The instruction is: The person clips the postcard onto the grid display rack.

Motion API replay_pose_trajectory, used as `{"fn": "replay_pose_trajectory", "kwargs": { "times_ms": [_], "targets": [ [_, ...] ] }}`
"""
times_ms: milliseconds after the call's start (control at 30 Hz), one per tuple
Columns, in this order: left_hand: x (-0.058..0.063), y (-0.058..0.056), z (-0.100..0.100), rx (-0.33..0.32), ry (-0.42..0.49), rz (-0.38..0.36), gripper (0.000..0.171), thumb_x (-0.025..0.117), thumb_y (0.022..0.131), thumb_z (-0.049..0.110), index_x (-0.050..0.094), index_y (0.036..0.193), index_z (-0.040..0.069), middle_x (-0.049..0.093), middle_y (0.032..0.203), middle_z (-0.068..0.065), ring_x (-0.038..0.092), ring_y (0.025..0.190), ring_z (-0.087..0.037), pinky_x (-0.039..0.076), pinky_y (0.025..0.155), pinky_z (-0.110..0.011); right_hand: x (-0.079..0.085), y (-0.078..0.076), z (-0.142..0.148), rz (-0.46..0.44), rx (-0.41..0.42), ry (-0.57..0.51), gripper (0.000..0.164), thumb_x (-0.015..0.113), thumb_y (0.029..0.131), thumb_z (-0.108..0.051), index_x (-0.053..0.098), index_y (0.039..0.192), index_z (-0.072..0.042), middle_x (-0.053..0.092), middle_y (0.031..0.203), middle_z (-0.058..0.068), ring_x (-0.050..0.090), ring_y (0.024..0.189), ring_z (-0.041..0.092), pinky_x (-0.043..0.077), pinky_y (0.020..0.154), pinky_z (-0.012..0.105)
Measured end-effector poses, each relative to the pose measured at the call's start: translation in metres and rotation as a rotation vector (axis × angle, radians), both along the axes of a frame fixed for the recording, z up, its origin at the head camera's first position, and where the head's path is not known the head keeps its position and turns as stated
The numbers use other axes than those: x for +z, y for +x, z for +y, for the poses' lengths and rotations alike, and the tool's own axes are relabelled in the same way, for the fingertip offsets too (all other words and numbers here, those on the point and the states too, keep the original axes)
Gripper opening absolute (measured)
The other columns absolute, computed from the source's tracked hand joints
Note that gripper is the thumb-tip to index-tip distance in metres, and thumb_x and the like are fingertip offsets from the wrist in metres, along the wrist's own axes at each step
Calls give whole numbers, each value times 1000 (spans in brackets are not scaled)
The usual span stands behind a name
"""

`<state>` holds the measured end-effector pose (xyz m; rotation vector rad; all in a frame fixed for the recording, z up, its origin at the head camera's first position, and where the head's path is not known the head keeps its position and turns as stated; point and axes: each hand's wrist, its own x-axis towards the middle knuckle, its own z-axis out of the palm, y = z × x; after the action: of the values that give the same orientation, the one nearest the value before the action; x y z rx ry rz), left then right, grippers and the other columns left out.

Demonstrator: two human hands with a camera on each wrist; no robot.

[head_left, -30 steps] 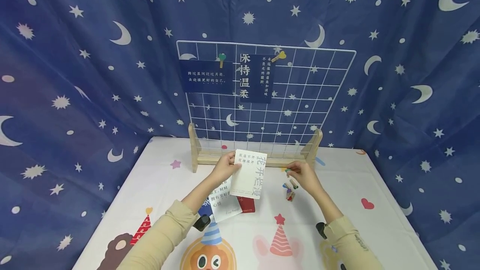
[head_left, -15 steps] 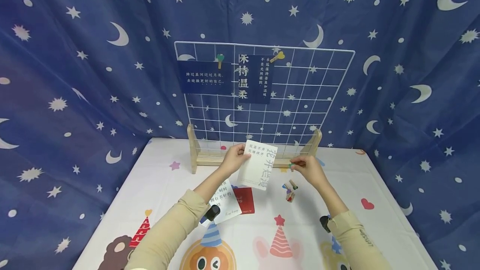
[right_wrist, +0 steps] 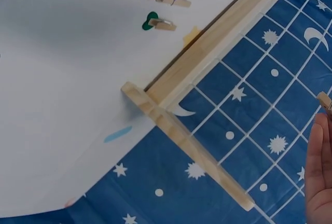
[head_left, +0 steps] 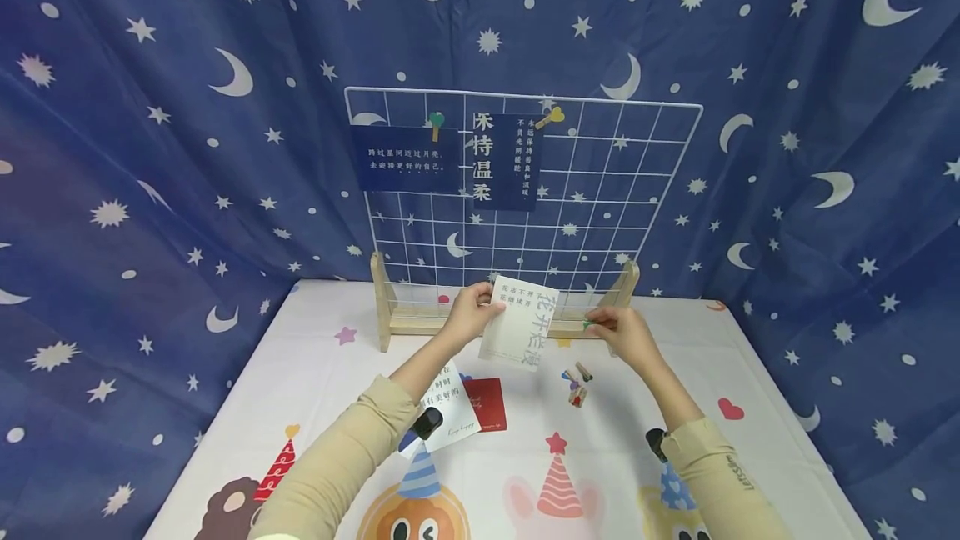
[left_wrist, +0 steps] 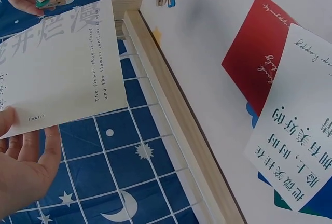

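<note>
My left hand (head_left: 468, 313) holds a cream card (head_left: 513, 332) by its left edge, thumb on the printed front and fingers behind. The card is raised before the lower part of a white wire grid rack, printed side towards the head view. Right of it, my right hand (head_left: 628, 338) pinches a small wooden clothespin (left_wrist: 58, 1) with a green end; just a bit of this clip shows in the right wrist view. Two dark blue cards hang on the grid: a wide one (head_left: 408, 163) under a green heart clip (head_left: 437, 121), a tall one (head_left: 517, 182) under a yellow heart clip (head_left: 553, 117).
On the table, a white card (head_left: 452, 419) overlaps a red card (head_left: 489, 407), with blue edges beneath. Several loose clothespins (head_left: 577, 387) lie right of them, one with a green end (right_wrist: 162, 25). The rack's wooden base (head_left: 416, 326) stands before a star-patterned curtain (head_left: 225, 7).
My left hand has carried the cream card up and to the right, closer to the grid, uncovering more of the red card. My right hand has shifted slightly up and right with its clothespin.
</note>
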<state>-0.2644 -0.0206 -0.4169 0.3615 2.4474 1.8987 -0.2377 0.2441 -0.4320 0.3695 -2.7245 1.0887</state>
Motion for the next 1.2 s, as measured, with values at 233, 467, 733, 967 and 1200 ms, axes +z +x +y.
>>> {"fn": "replay_pose_trajectory", "kwargs": {
  "times_ms": [233, 467, 733, 967, 1200],
  "targets": [
    [8, -2, 1, 6, 5, 11, 19, 62, 85, -5, 62, 103, -9, 69, 98, -25, 67, 80, -25, 57, 69, -28, 12, 1, 3, 15, -8, 18, 19, 64, 84, 5, 64, 102, 11, 68, 97, 26, 67, 86, 36, 57, 76, 39],
    [19, -3, 4, 2, -1, 48, 21, 62, 85, -4, 63, 105, -9, 69, 97, -25, 66, 73, -21, 54, 64, -24, 20, -1, 5, 63, -10, 12, 16, 63, 84, 6, 63, 100, 10, 68, 94, 26, 67, 85, 36, 56, 77, 42],
    [30, -7, 9, -1, -9, 74, 18, 63, 85, -2, 64, 102, -8, 70, 96, -24, 69, 80, -25, 54, 67, -24, 31, -1, 6, 81, -49, 15, 16, 62, 86, 4, 63, 101, 9, 67, 98, 26, 66, 89, 38, 55, 80, 45],
    [45, -10, 15, 3, -12, 68, 20, 66, 85, 1, 65, 103, -6, 71, 96, -22, 68, 81, -26, 53, 66, -21, 43, -5, 6, 107, -46, -1, 18, 62, 86, 4, 63, 103, 9, 68, 98, 26, 66, 88, 36, 55, 80, 44],
    [60, -14, 21, -21, -15, 79, 22, 66, 85, 1, 64, 106, -5, 70, 97, -22, 65, 75, -18, 50, 62, -18, 57, -9, 7, 147, -79, 15, 21, 63, 86, 1, 64, 106, 8, 68, 100, 26, 67, 89, 38, 55, 80, 46]
  ]
}}
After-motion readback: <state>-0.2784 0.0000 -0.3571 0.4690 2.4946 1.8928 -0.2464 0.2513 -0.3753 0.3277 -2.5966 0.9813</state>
